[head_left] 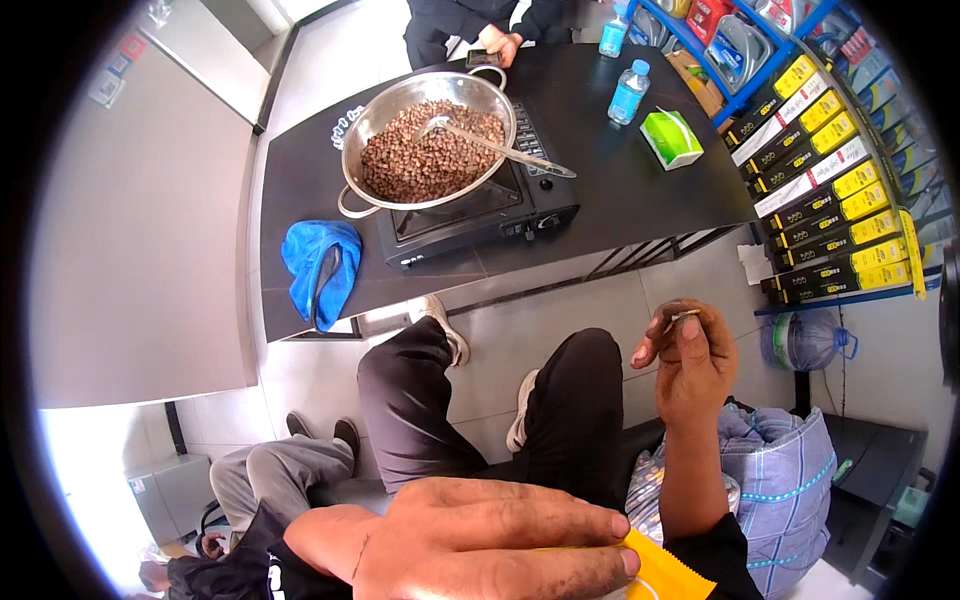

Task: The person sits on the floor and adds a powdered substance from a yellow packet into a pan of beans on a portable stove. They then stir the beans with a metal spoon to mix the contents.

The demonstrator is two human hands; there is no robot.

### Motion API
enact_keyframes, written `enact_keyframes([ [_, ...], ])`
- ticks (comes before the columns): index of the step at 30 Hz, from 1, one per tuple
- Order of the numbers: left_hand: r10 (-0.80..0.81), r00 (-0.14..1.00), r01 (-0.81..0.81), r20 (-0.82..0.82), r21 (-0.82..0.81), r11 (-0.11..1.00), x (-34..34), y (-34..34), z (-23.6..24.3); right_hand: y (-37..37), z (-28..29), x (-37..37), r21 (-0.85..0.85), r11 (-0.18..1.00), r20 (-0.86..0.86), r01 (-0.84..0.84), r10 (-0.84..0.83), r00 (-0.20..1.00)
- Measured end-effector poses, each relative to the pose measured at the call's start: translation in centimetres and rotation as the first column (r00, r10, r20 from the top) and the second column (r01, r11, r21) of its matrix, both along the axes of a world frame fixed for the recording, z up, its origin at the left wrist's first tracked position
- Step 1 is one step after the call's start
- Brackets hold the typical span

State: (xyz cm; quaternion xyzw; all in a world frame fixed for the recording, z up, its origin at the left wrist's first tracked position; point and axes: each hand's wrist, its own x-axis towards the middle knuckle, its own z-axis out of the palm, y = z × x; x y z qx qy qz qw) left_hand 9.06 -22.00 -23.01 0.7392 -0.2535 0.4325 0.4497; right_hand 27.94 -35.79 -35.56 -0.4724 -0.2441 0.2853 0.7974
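My left hand (pixel 470 545) is at the bottom centre, fingers closed over a yellow packet (pixel 668 574), which is partly hidden beneath it. My right hand (pixel 690 365) is raised at the right with fingertips pinched on a small thin pale item (pixel 686 316), too small to name; its fingertips look smudged dark. Beyond my knees, a steel pot (pixel 361 134) full of brown beans or nuts (pixel 420 165), with a long utensil (pixel 530 160) in it, stands on a black portable stove (pixel 470 230).
The dark table (pixel 600 180) carries a blue cloth (pixel 315 260), two bottles (pixel 628 92) and a green tissue pack (pixel 668 133). Another person (pixel 450 25) sits opposite, another (pixel 280 480) at lower left. Right: shelves of boxes (pixel 820 180), a water jug (pixel 800 340), a plaid bag (pixel 770 480).
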Motion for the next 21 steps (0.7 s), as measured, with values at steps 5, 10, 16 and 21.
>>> enact_keyframes([
  [5, 0.145, 0.774, -0.253, -0.617, -0.091, 0.963, -4.8, 1.1, -1.9, 3.3, -4.1, -0.8, -0.177, 0.982, -0.143, -0.069, 0.044, 0.989],
  [10, 0.134, 0.504, -0.607, -0.853, -0.240, 0.757, -9.4, -0.6, -9.8, 9.7, -9.8, -1.9, -0.364, 0.919, -0.092, -0.154, 0.129, 0.987],
  [16, 0.119, 0.553, -0.699, -0.825, -0.382, 0.604, -11.2, 1.4, -14.0, 13.4, -16.1, 11.9, -0.654, 0.739, 0.223, 0.161, -0.014, 0.975],
  [21, 0.242, 0.616, -0.694, -0.750, -0.370, 0.618, -8.7, 3.6, -13.6, 9.6, -13.7, 9.2, -0.631, 0.758, 0.321, 0.165, 0.061, 0.945],
])
